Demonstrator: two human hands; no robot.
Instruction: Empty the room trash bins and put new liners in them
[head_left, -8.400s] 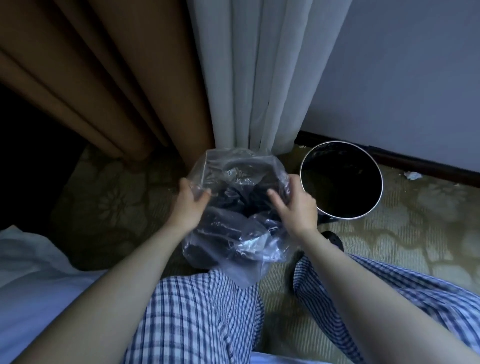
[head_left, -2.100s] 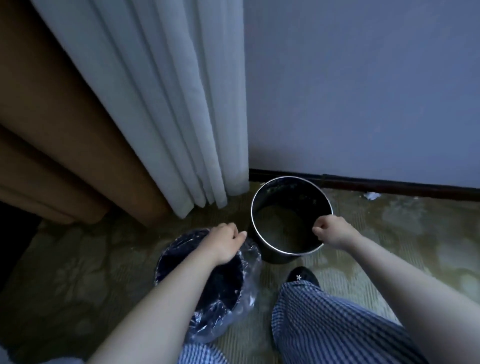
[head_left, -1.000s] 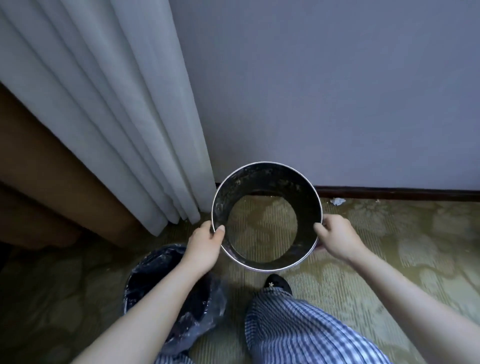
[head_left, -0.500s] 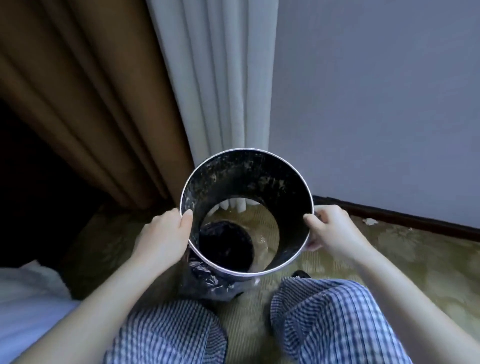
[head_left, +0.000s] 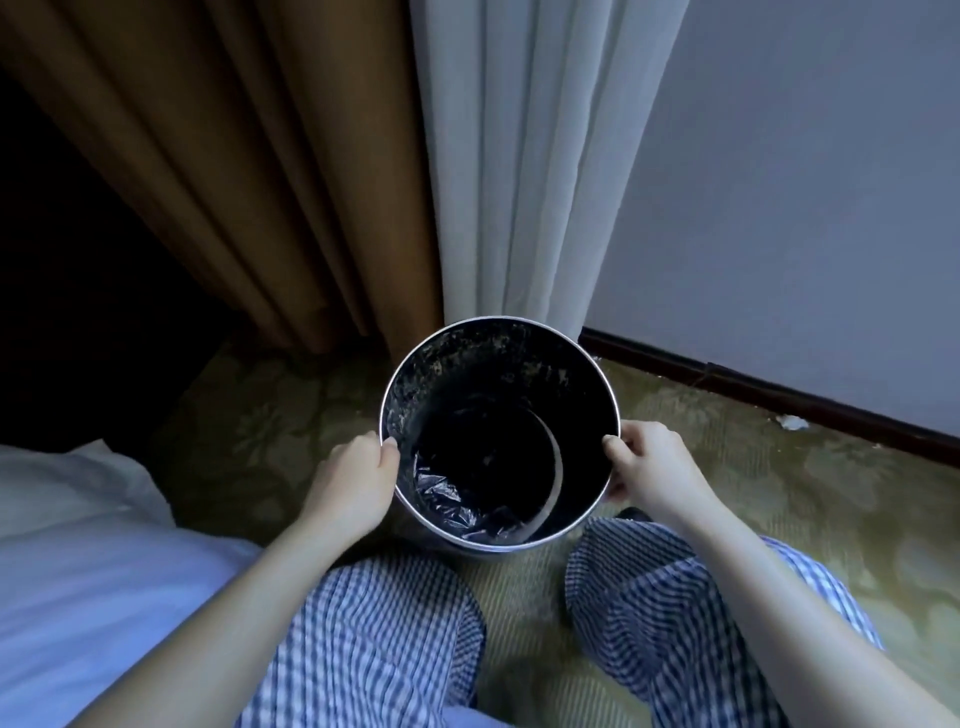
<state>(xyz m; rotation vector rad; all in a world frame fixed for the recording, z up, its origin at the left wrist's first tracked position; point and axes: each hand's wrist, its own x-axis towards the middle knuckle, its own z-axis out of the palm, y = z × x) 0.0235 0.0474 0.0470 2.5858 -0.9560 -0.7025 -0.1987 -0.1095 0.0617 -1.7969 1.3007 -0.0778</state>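
- Your bin sleeve (head_left: 500, 358) has dropped over the lined inner bin (head_left: 451, 500).
- Your left hand (head_left: 354, 483) and right hand (head_left: 650, 467) grip its rim.
- A white curtain (head_left: 524, 156) hangs just behind; bedding (head_left: 78, 545) lies left.

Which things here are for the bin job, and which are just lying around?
For the job: the black bin with the silver rim, gripped at its rim by the left hand and right hand; the crinkly plastic liner seen down inside it.
Just lying about: the brown curtain, the white curtain, the white bedsheet, the small white scrap by the skirting.
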